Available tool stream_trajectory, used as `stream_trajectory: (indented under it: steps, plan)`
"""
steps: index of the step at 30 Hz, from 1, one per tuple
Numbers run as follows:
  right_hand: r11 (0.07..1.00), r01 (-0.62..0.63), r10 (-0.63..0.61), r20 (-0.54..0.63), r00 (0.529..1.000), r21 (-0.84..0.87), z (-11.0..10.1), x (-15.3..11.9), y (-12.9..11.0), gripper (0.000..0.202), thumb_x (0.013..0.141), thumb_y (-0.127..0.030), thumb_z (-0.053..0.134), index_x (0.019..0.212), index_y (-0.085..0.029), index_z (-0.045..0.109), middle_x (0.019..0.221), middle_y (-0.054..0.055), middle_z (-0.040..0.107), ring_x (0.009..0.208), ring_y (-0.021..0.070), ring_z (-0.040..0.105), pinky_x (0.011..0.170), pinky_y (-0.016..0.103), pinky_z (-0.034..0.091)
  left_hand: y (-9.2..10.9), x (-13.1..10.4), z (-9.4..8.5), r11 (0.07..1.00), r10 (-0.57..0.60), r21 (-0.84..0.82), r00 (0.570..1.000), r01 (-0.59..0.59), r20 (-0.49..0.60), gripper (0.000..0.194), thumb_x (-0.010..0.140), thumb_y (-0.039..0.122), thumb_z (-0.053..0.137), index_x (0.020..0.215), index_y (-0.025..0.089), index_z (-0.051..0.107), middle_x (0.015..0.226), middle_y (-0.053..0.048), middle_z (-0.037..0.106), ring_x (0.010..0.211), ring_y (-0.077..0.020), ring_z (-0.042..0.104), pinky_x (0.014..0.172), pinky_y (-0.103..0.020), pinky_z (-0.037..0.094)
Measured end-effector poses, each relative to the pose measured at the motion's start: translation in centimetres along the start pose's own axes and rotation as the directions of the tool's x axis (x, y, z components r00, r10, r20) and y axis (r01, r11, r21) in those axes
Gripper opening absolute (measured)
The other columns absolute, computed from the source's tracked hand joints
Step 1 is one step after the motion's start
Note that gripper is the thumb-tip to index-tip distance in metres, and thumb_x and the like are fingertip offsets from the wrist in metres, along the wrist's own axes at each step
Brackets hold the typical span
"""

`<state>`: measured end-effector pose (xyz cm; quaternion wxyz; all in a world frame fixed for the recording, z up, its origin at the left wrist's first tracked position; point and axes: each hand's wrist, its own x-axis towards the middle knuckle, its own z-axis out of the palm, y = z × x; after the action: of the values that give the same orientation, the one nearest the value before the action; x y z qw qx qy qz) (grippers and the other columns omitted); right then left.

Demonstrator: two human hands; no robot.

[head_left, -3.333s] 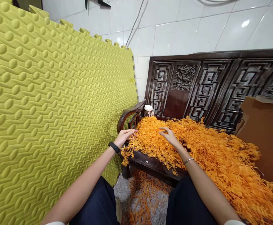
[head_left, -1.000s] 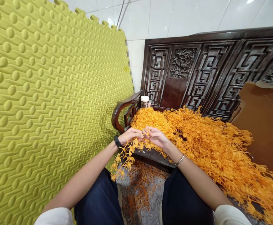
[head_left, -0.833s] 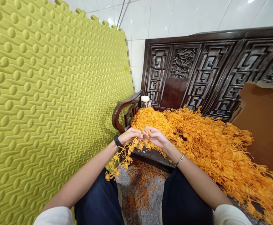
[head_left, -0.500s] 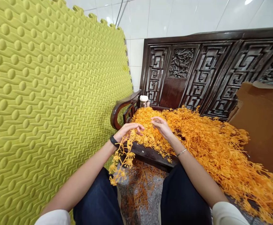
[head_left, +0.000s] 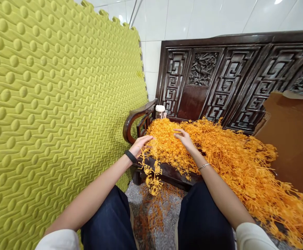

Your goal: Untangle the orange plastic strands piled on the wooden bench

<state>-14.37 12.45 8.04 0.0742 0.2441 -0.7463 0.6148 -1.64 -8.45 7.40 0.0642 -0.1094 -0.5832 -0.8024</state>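
My left hand (head_left: 141,145), with a black band at the wrist, is closed on an orange plastic flower sprig (head_left: 152,177). The sprig dangles below the fingers, past the front edge of the bench seat; its top end blends into the orange behind it. To the right, my right hand (head_left: 185,139) hovers over the heap of orange sprigs (head_left: 226,156), thumb and fingers apart, and I see nothing between them. A thin bracelet circles that wrist. A gap separates the two hands.
The carved dark wooden bench (head_left: 196,100) has a curved armrest (head_left: 130,126) at left. A lidded cup (head_left: 160,111) stands in its corner. Brown cardboard (head_left: 292,139) leans at right. Yellow-green foam matting (head_left: 62,104) rises at left. More orange sprigs (head_left: 153,211) lie on the speckled floor.
The sprig has swung right, away from my left wrist, and hangs more upright. My right hand has shifted slightly right, widening the gap between the hands.
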Motion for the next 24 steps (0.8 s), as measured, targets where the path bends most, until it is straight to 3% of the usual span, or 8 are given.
stream_trajectory:
  steps: [3, 6, 8, 14, 18, 21, 24]
  plan:
    - [0.997, 0.064, -0.074, 0.233, 0.970, 0.048, 1.6, -1.8, -1.8, 0.034, 0.074, -0.037, 0.054, 0.089, -0.006, 0.056, 0.096, 0.011, 0.054, 0.083, 0.0160, 0.053, 0.076, 0.031, 0.042, -0.7, 0.4, -0.3, 1.000, -0.007, 0.014, 0.999, 0.008, -0.036, 0.028, 0.067, 0.031, 0.062, 0.080, 0.006, 0.058, 0.092, -0.008, 0.051, 0.084, -0.0125, 0.047, 0.066, -0.024, 0.045]
    - [0.988, 0.155, -0.148, 0.430, 0.891, 0.018, 3.4, -4.0, -3.5, 0.035, 0.079, -0.039, 0.047, 0.091, -0.007, 0.055, 0.087, 0.009, 0.055, 0.079, 0.0136, 0.053, 0.075, 0.030, 0.042, -1.0, 0.6, -0.5, 0.997, -0.020, 0.079, 0.999, 0.022, -0.026, 0.032, 0.065, 0.033, 0.063, 0.080, 0.006, 0.058, 0.089, -0.007, 0.051, 0.081, -0.0118, 0.047, 0.066, -0.024, 0.044]
    - [0.982, 0.188, -0.165, 0.499, 0.851, 0.003, 4.3, -5.2, -4.1, 0.033, 0.079, -0.038, 0.049, 0.092, -0.008, 0.054, 0.086, 0.007, 0.054, 0.077, 0.0119, 0.052, 0.074, 0.028, 0.043, -0.9, 0.4, -0.3, 0.992, -0.024, 0.124, 1.000, 0.026, -0.020, 0.034, 0.065, 0.036, 0.062, 0.079, 0.005, 0.056, 0.086, -0.007, 0.051, 0.079, -0.0104, 0.047, 0.065, -0.021, 0.042]
    - [0.949, 0.312, -0.250, 0.511, 0.823, -0.039, 4.9, -5.8, -3.9, 0.030, 0.075, -0.034, 0.055, 0.094, -0.011, 0.054, 0.088, 0.006, 0.055, 0.077, 0.0110, 0.051, 0.071, 0.025, 0.041, -0.3, -0.2, 0.2, 0.984, 0.017, 0.178, 1.000, -0.020, 0.020, 0.040, 0.066, 0.041, 0.060, 0.078, 0.004, 0.049, 0.085, -0.008, 0.052, 0.078, -0.0108, 0.048, 0.067, -0.021, 0.038]
    - [0.950, 0.310, -0.249, 0.500, 0.829, -0.040, 4.8, -5.4, -3.3, 0.027, 0.079, -0.032, 0.048, 0.094, -0.010, 0.053, 0.086, 0.007, 0.054, 0.078, 0.0119, 0.051, 0.072, 0.026, 0.041, -0.7, -0.1, -0.1, 0.945, 0.035, 0.322, 0.998, -0.052, 0.057, 0.040, 0.059, 0.034, 0.066, 0.073, 0.005, 0.043, 0.075, -0.004, 0.048, 0.068, -0.0063, 0.043, 0.064, -0.019, 0.035]
    - [0.954, 0.301, -0.258, 0.481, 0.838, -0.013, 5.0, -5.4, -3.0, 0.024, 0.081, -0.032, 0.047, 0.091, -0.010, 0.049, 0.084, 0.006, 0.052, 0.077, 0.0120, 0.050, 0.071, 0.026, 0.041, -1.1, -0.1, 0.2, 0.864, 0.054, 0.496, 0.994, -0.092, 0.090, 0.039, 0.055, 0.029, 0.068, 0.070, 0.007, 0.040, 0.068, 0.000, 0.043, 0.064, -0.0051, 0.038, 0.063, -0.018, 0.032]
    - [0.963, 0.271, -0.244, 0.460, 0.854, 0.008, 5.2, -5.5, -2.9, 0.024, 0.081, -0.032, 0.046, 0.088, -0.010, 0.046, 0.080, 0.006, 0.050, 0.073, 0.0116, 0.049, 0.067, 0.025, 0.040, -1.3, -0.2, 0.8, 0.850, -0.023, 0.526, 0.995, -0.031, 0.097, 0.037, 0.058, 0.029, 0.066, 0.075, 0.006, 0.042, 0.071, -0.001, 0.045, 0.066, -0.0065, 0.040, 0.063, -0.019, 0.034]
